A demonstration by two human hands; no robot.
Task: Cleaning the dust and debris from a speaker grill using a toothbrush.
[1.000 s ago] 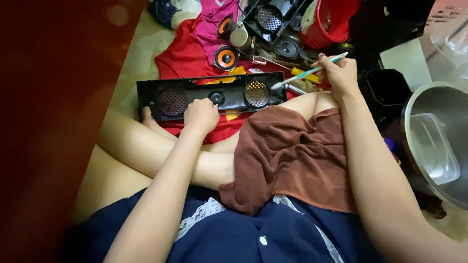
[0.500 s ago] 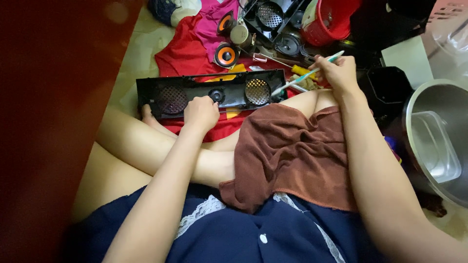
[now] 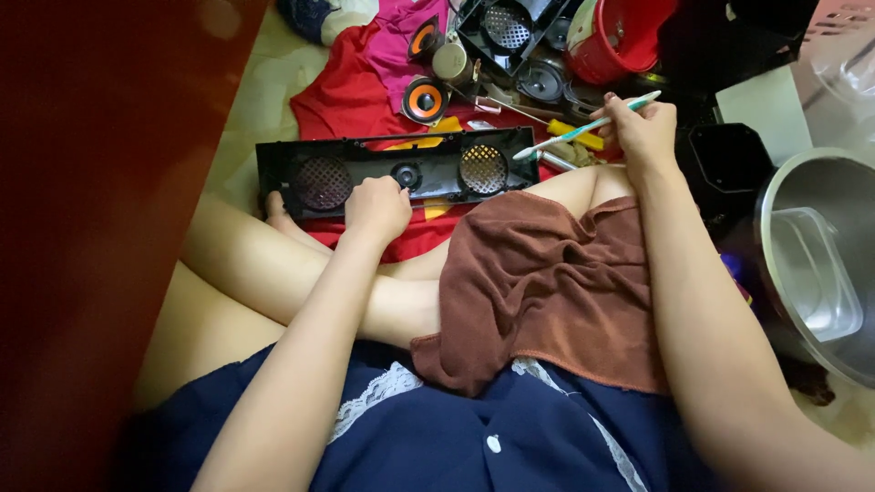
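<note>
Right now my left hand [image 3: 376,206] is closed on the top edge of the long black speaker panel [image 3: 401,169], which lies on the red cloth [image 3: 342,96] just past my knees. Its long side runs left to right across me. My right hand [image 3: 643,132] is pinched around a toothbrush [image 3: 583,128]. The brush points left, and its head almost touches the right end of the panel. So the panel sits to the left of my brush hand, and my left hand is the nearer one. I count one panel with two round mesh holes and one small middle hole, one toothbrush, two loose orange speakers [image 3: 425,98], one brown towel [image 3: 547,282] on my lap.
</note>
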